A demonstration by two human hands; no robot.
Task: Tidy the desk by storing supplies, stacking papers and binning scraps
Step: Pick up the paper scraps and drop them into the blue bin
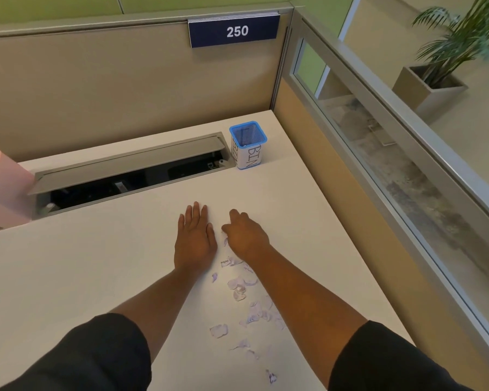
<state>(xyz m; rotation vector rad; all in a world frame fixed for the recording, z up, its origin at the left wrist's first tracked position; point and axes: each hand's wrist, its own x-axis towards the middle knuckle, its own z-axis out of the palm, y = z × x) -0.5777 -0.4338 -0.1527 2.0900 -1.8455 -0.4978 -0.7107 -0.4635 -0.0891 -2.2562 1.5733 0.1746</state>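
From the head camera, both bare hands are lying out on the white surface (pixel 82 277) in front of the person. The left hand (pixel 194 238) is resting flat, palm down, with its fingers straight and together; its grip is fully open and holding nothing. The right hand (pixel 244 235) is sitting just beside it, knuckles up and fingers curled downward over the top end of a trail of torn paper scraps (pixel 239 289). Whether this grip is actually holding any scraps cannot be told, since the fingertips are hidden under the hand.

The scraps, white with purple marks, are lying scattered on the surface between the two forearms, running from under the right hand back toward the person. A small blue mesh bin (pixel 247 143), wrapped in a white label reading "BIN", is standing upright near the far corner, well apart from the hands. Just left of it, a long cable tray (pixel 130 176) is lying open in the surface. A pink organiser (pixel 6 187) is standing at the left edge. A sign (pixel 235 31) reading 250 is hanging on the partition.
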